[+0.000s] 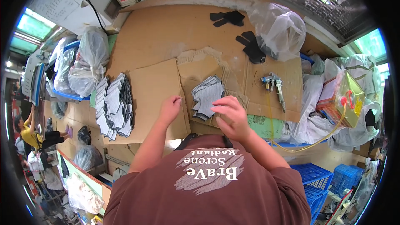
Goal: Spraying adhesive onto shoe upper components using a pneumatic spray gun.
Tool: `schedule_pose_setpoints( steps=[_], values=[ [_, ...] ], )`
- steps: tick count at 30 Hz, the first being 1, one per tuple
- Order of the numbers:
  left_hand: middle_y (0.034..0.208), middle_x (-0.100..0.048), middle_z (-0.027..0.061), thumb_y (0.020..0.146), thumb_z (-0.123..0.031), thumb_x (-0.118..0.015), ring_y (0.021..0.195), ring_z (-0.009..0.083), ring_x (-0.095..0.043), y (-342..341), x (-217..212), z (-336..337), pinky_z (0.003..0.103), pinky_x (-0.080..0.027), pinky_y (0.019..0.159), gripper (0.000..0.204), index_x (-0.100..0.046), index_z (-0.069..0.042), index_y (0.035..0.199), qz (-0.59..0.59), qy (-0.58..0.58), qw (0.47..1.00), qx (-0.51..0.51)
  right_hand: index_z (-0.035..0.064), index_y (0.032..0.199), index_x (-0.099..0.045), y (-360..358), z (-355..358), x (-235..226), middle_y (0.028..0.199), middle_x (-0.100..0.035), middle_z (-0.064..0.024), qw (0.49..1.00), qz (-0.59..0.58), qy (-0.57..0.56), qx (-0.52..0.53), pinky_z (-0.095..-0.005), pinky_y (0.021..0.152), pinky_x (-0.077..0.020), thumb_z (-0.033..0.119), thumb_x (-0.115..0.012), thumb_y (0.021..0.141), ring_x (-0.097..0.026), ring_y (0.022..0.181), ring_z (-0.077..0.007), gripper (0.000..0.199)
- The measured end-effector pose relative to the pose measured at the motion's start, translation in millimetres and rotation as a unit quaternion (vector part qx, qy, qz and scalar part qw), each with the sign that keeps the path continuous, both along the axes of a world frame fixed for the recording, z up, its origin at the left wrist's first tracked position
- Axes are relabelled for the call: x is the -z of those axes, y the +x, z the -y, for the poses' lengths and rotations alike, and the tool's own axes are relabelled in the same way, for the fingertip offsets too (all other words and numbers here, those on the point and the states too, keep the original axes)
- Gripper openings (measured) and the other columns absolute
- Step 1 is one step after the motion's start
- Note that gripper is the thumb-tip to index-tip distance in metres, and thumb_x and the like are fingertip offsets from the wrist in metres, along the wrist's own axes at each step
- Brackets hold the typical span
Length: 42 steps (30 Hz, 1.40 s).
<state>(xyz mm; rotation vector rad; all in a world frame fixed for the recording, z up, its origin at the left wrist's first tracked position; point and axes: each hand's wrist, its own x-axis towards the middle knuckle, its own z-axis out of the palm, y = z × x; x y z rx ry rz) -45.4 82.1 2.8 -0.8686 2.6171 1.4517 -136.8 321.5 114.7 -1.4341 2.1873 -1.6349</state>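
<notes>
Cardboard-topped desk [158, 33]: left hand [170, 109] curled, contents unclear; right hand [233, 117] half-spread by grey stack [206, 93]; finger knock could skew it

This is a workshop. Stacked grey cutouts [207, 95] and a spray gun [273, 82] share the bench [154, 29]; someone [31, 135] apparently works far left.

workspace bright | glare at right window [372, 46] | edges bent | corners black

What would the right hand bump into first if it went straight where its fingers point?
The right hand would probably meet the small pile of grey pieces first; whether its fingertips touch it now is unclear.
</notes>
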Motion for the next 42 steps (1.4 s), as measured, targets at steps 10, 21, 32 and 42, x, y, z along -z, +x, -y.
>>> schedule_pose_setpoints(
  steps=[10, 21, 32, 42],
  values=[
    [0.080, -0.065, 0.0133, 0.084, -0.019, -0.053, 0.069, 0.0211, -0.061, -45, -15, 47, 0.030, -0.047, 0.065, 0.026, -0.062, -0.001, 0.099, -0.045, 0.011, 0.996, -0.076, 0.0000, 0.104, -0.048, 42, 25, -213, 0.100, -0.051, -0.0112, 0.878, 0.302, -0.238, -0.286, -0.0314, 0.070, -0.0441, -0.008, -0.048, 0.057, -0.052, 0.089, -0.0266, 0.047],
    [0.084, -0.062, 0.0209, 0.080, -0.017, -0.051, 0.079, 0.0377, -0.059, -1, -2, 168, 0.042, -0.047, 0.070, 0.022, -0.062, 0.000, 0.090, 0.086, -0.334, 0.933, -0.108, 0.0059, 0.105, -0.048, 36, 29, -215, 0.092, -0.047, -0.0097, 0.903, 0.377, -0.130, -0.159, -0.0367, 0.075, -0.0446, -0.017, -0.049, 0.056, -0.051, 0.085, -0.0261, 0.054],
    [0.086, -0.062, 0.0193, 0.082, -0.016, -0.052, 0.083, 0.0350, -0.058, 11, -48, 75, 0.040, -0.046, 0.073, 0.019, -0.064, 0.000, 0.084, 0.029, -0.286, 0.954, -0.090, 0.0009, 0.098, -0.057, -90, -52, 11, 0.087, -0.058, -0.0055, 0.956, 0.163, 0.051, 0.239, -0.0246, 0.072, -0.0435, -0.005, -0.051, 0.071, -0.054, 0.079, -0.0129, 0.028],
    [0.088, -0.062, 0.0182, 0.083, -0.014, -0.053, 0.083, 0.0318, -0.060, 40, -16, -46, 0.036, -0.048, 0.074, 0.021, -0.060, 0.002, 0.094, -0.029, -0.171, 0.985, -0.022, -0.0006, 0.099, -0.052, -187, -217, 205, 0.092, -0.059, -0.0224, 0.805, 0.080, 0.408, 0.423, -0.0441, 0.077, -0.0462, 0.007, -0.060, 0.059, -0.058, 0.084, -0.0379, 0.042]
  ],
)
